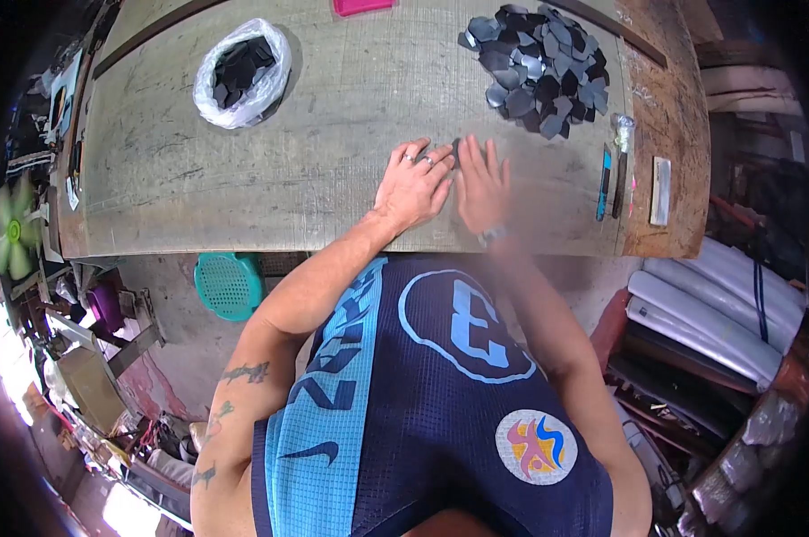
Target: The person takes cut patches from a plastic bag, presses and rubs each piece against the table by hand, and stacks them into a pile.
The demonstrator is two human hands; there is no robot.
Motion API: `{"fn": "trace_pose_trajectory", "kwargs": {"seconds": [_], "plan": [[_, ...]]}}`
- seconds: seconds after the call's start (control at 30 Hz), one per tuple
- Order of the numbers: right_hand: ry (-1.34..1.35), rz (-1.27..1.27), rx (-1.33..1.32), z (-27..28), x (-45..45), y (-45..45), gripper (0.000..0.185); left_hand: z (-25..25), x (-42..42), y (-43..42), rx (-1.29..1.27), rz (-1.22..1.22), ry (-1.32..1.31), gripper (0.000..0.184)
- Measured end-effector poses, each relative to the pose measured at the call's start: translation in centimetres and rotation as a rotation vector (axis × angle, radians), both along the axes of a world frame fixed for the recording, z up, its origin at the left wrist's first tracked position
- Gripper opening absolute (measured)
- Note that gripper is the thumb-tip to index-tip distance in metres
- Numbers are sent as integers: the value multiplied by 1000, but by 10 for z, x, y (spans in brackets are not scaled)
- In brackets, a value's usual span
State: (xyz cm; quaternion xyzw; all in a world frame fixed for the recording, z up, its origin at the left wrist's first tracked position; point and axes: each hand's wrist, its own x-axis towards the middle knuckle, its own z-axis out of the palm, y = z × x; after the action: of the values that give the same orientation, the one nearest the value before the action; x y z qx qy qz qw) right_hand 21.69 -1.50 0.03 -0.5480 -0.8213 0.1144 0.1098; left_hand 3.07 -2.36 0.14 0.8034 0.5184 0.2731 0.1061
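Observation:
My left hand [413, 186], with rings on its fingers, rests on the worn worktable with its fingers bent. Its fingertips press on a small black piece [456, 146], most of which is hidden. Close on the right, my right hand [483, 190] has its fingers stretched out beside that same piece and is partly blurred. Beyond my right hand lies a loose pile of flat black cut pieces [547, 72]. To the far left, a clear plastic bag [209, 67] stands open with more black pieces [243, 70] inside.
A blue cutter knife [604, 183], a dark-handled tool [619, 179] and a pale block [660, 191] lie on the table's right side. A pink tray [363, 6] sits at the far edge. Below the front edge is a green stool [229, 286]; wrapped rolls [709, 313] are stacked right.

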Motion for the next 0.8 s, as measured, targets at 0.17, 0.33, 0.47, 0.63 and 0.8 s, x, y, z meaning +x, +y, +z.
{"fn": "trace_pose_trajectory", "kwargs": {"seconds": [0.17, 0.33, 0.47, 0.63, 0.8], "plan": [[-18, 36, 4, 3, -2, 22, 56, 1, 1, 1, 8, 10, -10, 37], [20, 37, -14, 2, 3, 2, 57, 1, 2, 2, 9, 12, -4, 37], [-28, 35, -77, 5, 3, 7, 57, 4, 2, 1, -5, 17, 9, 36], [47, -26, -35, 0, -1, -14, 56, 1, 3, 1, -3, 16, 17, 36], [14, -55, -23, 1, -7, -1, 57, 2, 3, 1, 4, 16, 10, 37]]}}
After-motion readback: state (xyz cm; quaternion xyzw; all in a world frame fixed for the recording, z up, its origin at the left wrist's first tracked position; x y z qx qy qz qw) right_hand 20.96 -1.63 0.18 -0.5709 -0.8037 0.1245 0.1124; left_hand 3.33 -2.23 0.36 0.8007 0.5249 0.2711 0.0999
